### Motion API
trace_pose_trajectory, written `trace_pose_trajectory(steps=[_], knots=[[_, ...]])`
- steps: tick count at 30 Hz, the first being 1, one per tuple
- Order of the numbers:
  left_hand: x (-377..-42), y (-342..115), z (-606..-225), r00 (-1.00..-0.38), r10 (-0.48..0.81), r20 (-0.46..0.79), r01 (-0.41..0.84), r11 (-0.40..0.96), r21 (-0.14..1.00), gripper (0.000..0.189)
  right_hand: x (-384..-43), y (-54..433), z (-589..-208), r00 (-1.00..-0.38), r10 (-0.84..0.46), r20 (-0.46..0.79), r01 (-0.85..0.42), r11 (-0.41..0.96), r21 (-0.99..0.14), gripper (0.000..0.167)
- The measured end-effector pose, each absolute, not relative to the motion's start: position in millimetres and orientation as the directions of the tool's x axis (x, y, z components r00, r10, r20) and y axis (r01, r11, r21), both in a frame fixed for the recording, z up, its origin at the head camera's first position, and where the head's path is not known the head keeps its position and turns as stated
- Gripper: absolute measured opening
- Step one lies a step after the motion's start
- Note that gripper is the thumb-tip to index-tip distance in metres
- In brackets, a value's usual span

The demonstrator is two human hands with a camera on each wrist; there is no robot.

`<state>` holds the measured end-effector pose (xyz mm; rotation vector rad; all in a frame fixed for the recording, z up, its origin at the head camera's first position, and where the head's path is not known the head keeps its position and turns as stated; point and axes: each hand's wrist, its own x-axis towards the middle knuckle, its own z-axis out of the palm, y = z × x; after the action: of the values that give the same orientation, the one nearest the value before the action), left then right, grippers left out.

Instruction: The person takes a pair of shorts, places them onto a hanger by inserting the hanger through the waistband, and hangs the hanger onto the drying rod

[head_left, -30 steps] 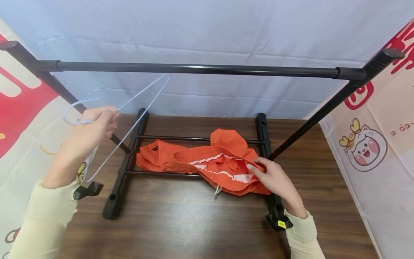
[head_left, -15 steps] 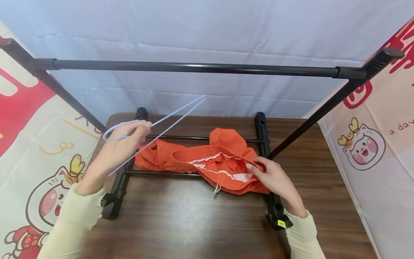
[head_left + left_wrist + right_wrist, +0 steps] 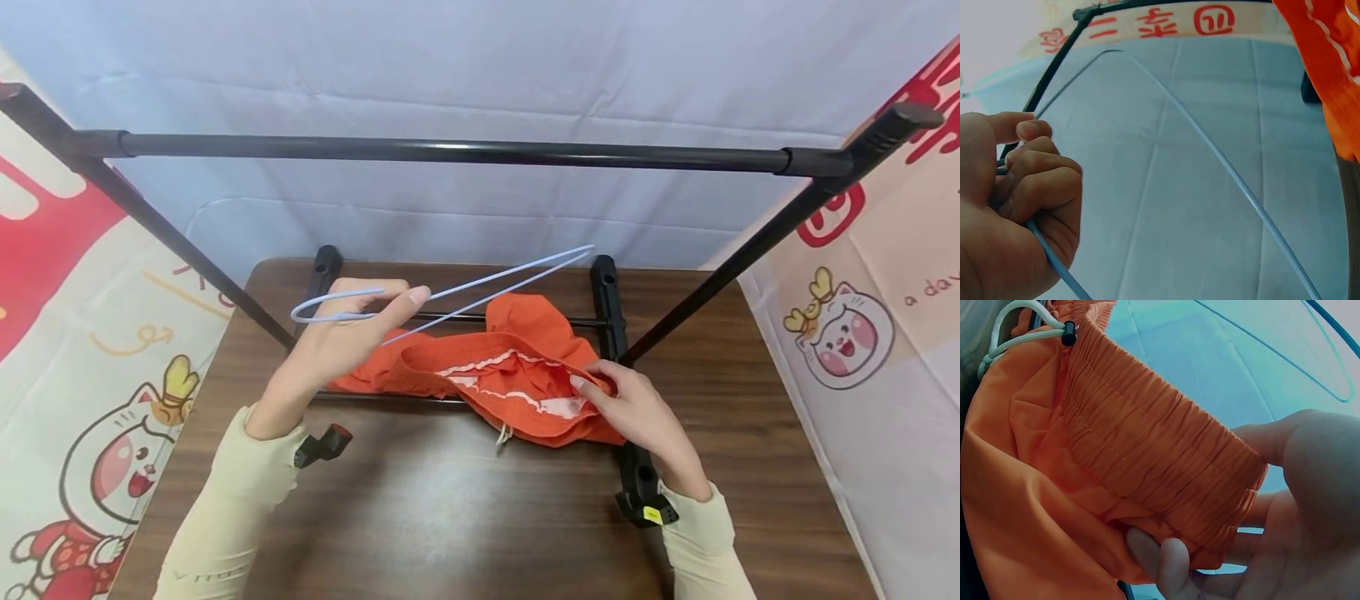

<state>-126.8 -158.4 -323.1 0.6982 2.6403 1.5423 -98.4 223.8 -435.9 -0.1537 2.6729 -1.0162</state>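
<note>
My left hand (image 3: pixel 337 346) grips a thin light-blue clothes hanger (image 3: pixel 510 275) near its hook, which curls out over the back of the hand. The hanger's pointed end reaches right, above the orange shorts (image 3: pixel 450 362). In the left wrist view the fingers curl tightly round the hanger (image 3: pixel 1229 165). My right hand (image 3: pixel 637 412) pinches the right end of the shorts' elastic waistband, thumb inside the opening. The right wrist view shows the gathered waistband (image 3: pixel 1160 437) between thumb and fingers, with a drawcord and black toggle (image 3: pixel 1069 334) at its far side. The waist opening faces up.
A black garment rack stands over the shorts, its top bar (image 3: pixel 450 150) crossing in front of me. Its base foot (image 3: pixel 611 308) and low rails sit on the brown wooden table (image 3: pixel 420 517). A pale cloth backdrop (image 3: pixel 480 67) hangs behind, printed cloths at both sides.
My left hand has carried the hanger rightward and down, from beside the rack's left post to over the shorts' left part. The right hand has stayed on the waistband.
</note>
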Motion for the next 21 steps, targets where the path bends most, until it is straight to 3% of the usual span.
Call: trace_pose_trajectory(steps=[10,21], knots=[[-138,-114,-341,-0.798,0.371,0.475,0.552,0.136,0.822,0.042,-95,225,-435,-0.959,-0.194,-0.205,-0.01,0.75,-0.661,0.038],[-134,-94,-353,-0.652,0.26,0.712,0.744,0.039,0.667,0.058,-97,225,-436,-0.955,-0.191,-0.225,0.008,0.746,-0.666,0.039]])
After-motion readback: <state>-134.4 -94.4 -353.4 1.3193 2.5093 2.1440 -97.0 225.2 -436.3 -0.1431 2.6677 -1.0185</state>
